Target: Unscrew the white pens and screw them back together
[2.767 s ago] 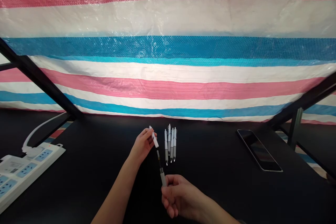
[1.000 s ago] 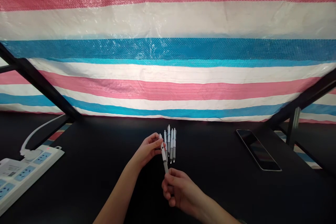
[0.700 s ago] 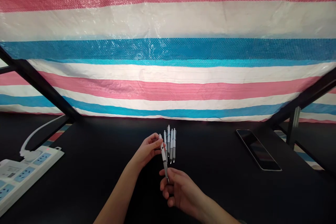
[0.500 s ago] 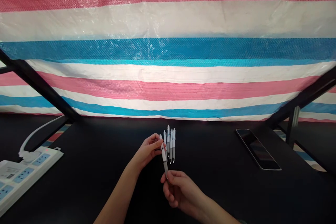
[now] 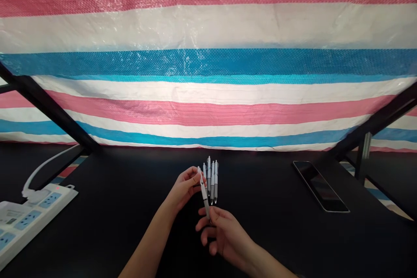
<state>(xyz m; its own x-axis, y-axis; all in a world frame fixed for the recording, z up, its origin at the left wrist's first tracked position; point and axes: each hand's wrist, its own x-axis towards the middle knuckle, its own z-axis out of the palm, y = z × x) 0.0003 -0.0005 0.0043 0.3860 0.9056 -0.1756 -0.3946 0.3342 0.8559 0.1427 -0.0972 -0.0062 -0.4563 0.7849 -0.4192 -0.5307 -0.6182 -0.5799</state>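
Observation:
My left hand [image 5: 186, 186] pinches the upper part of a white pen [image 5: 204, 192] with a grey grip, held tilted with its tip toward me. At the pen's lower end, my right hand [image 5: 224, 232] has its thumb and forefinger around the grip near the tip, while its other fingers are spread apart. Just beyond and to the right of the held pen, several similar white and grey pens [image 5: 213, 182] lie side by side on the black table [image 5: 260, 234]. The leftmost of these is partly hidden behind my left fingers.
A dark phone [image 5: 321, 186] lies on the right of the table. At the left is a white power strip [image 5: 35, 213] with a plug and cable in it. Black frame bars [image 5: 55, 110] slant at both sides, and a striped tarp [image 5: 208, 65] hangs behind.
My right hand's lower fingers have uncurled and spread, and the hand has shifted slightly up along the pen. My left hand keeps its hold, nearly still.

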